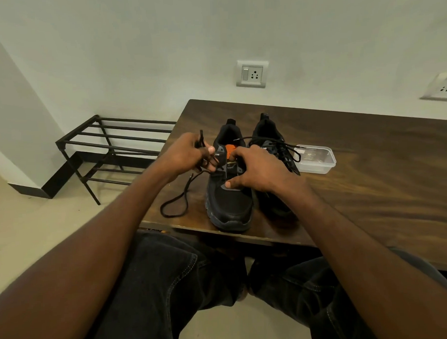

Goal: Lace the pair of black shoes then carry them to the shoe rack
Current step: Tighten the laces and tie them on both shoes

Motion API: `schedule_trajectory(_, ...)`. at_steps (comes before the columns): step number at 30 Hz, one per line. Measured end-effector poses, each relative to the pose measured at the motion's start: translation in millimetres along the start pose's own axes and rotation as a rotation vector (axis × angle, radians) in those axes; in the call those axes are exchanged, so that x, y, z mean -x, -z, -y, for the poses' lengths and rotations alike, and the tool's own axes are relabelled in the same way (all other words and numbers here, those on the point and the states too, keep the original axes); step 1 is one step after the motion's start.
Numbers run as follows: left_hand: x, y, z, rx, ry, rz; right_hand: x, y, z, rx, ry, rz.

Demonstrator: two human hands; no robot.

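Two black shoes stand side by side near the front left corner of the wooden table (370, 189), toes toward me. My left hand (189, 152) pinches a black lace (176, 204) beside the left shoe (229, 207); the lace's loose end loops over the tabletop. My right hand (258, 168) rests on that shoe's upper, fingers pressing around its orange tongue. The right shoe (269, 132) is partly hidden behind my right hand, its lace threaded with ends trailing to the right. The black metal shoe rack (110, 145) stands on the floor left of the table.
A clear plastic container (315, 158) sits on the table just right of the shoes. Wall sockets (250, 73) are mounted behind the table. My knees in dark jeans are under the table's front edge. Light tiled floor lies to the left.
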State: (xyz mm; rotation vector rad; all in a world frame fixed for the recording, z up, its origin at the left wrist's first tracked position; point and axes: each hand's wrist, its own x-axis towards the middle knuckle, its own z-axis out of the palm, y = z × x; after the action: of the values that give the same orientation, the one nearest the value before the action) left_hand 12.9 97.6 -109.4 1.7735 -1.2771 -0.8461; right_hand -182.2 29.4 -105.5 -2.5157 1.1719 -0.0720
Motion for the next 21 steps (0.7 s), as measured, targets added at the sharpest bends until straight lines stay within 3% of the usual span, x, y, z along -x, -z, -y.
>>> schedule_trajectory(3,-3.5,0.3,1.7,-0.049,0.002,-0.035,7.2,-2.9,9.9,0.019,0.144,-0.155)
schedule_trajectory(6,-5.5,0.7,3.8,-0.13,-0.034,-0.075,13.6,-15.6,23.0,0.128,0.267,-0.128)
schedule_trajectory(9,-4.1,-0.9,3.9,-0.221,-0.039,-0.072,12.2,-29.7,29.6,0.257,0.227,-0.085)
schedule_trajectory(14,-1.2,-2.7,1.4,-0.324,-0.028,-0.091,13.0,-24.6,35.1,0.144,0.198,-0.201)
schedule_trajectory(18,-4.8,-2.6,7.7,-0.359,0.015,-0.109,16.1,-11.6,29.8,-0.243,-0.028,-0.136)
schedule_trajectory(21,-8.3,-0.2,15.9,-0.405,0.068,-0.082,24.1,9.5,24.3,-0.812,-0.163,-0.023)
